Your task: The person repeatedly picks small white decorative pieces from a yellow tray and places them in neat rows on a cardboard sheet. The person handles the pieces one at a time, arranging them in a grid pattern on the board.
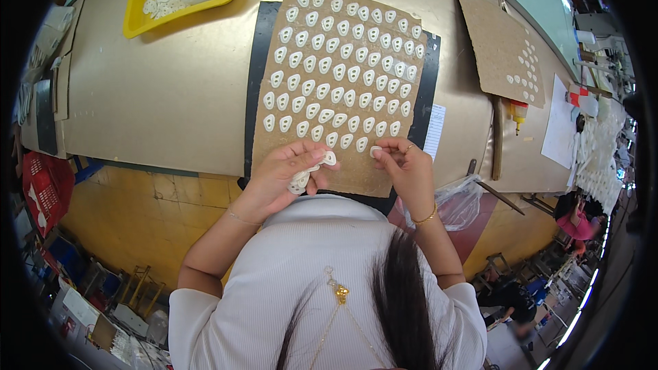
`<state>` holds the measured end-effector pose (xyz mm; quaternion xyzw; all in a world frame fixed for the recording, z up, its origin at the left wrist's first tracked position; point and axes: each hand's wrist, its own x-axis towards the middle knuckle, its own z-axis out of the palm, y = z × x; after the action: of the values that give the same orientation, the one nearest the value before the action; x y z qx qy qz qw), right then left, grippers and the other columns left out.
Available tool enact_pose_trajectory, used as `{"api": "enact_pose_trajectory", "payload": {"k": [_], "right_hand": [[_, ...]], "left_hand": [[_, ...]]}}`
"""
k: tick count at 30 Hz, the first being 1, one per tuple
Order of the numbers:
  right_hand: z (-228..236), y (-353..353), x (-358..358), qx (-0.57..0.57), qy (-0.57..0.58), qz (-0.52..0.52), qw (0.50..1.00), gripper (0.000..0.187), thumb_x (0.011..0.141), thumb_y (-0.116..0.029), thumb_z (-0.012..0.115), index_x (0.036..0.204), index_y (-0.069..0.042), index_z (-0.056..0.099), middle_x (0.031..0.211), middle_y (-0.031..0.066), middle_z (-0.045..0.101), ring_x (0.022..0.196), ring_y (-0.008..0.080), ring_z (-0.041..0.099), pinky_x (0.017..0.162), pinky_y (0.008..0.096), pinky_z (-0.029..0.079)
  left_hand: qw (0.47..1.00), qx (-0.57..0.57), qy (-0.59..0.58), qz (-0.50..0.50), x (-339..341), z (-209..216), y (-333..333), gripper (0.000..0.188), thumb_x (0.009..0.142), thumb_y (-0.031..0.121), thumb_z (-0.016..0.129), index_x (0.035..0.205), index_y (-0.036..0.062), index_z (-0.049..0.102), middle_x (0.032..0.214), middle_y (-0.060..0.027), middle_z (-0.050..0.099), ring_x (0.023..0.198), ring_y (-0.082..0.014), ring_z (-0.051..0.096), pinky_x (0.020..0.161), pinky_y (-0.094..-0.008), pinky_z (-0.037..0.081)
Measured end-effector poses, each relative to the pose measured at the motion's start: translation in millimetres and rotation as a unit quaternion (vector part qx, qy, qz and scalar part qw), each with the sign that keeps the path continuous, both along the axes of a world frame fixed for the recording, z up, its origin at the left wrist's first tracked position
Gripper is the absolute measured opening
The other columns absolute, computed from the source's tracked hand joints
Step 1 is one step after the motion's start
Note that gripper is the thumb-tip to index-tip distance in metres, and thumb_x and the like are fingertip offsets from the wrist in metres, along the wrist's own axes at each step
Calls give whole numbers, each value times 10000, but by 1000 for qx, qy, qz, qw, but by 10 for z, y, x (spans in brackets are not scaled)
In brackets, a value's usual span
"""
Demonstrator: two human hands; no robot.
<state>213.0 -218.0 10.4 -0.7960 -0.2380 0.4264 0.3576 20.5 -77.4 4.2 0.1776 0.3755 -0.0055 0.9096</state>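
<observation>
Rows of small white, rounded pieces with dark holes cover a brown board (274,138) in front of me. My left hand (288,171) is closed around several of these white pieces (300,182), with one (330,158) held out at the fingertips. At the board's near right, my right hand (406,164) pinches a single white piece (375,151) between thumb and finger, close to the end of the nearest row. Whether that piece touches the board I cannot tell.
A yellow tray (130,22) at the far left holds many white pieces and a plastic bag. On the right lie another brown board (490,48) with small white pieces, a yellow glue bottle (518,114), a paper sheet (558,123) and a clear plastic bag (458,205). Other people are beyond.
</observation>
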Motion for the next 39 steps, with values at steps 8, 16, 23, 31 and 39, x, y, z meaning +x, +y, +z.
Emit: {"api": "enact_pose_trajectory", "payload": {"k": [8,16,23,31,39], "right_hand": [[35,91,-33,45,-314,109,942,180,790,-78,745,919,-15,636,831,29,526,687,73,523,585,236,433],[178,164,-186,69,161,72,982,167,810,-105,743,902,-17,634,788,34,629,661,62,580,596,228,470],[122,-45,307,105,45,-26,993,113,838,-62,695,926,6,675,791,53,640,682,94,623,624,223,482],[162,-59,260,-31,-61,84,994,126,807,-62,712,917,-4,691,788,50,647,682,89,603,601,230,475],[32,-7,335,73,-262,220,937,154,726,-107,746,842,-43,666,768,52,570,743,219,545,677,326,413]], "left_hand": [[1000,-18,-11,4,-5,-45,-33,162,933,192,604,970,37,572,851,-98,636,529,-108,543,437,-213,400],[997,70,2,-36,117,32,-127,179,923,203,622,975,41,568,824,-89,625,535,-104,542,442,-215,399],[997,-68,16,25,94,56,-95,247,991,234,486,1076,12,555,866,-90,619,655,-125,577,504,-223,448],[993,-112,5,32,114,68,-70,385,1007,251,446,1249,-42,506,887,-89,610,626,-101,561,464,-202,428],[993,-3,5,-120,81,112,-56,396,994,266,493,1207,-65,530,764,-58,544,467,-61,429,351,-186,283]]}}
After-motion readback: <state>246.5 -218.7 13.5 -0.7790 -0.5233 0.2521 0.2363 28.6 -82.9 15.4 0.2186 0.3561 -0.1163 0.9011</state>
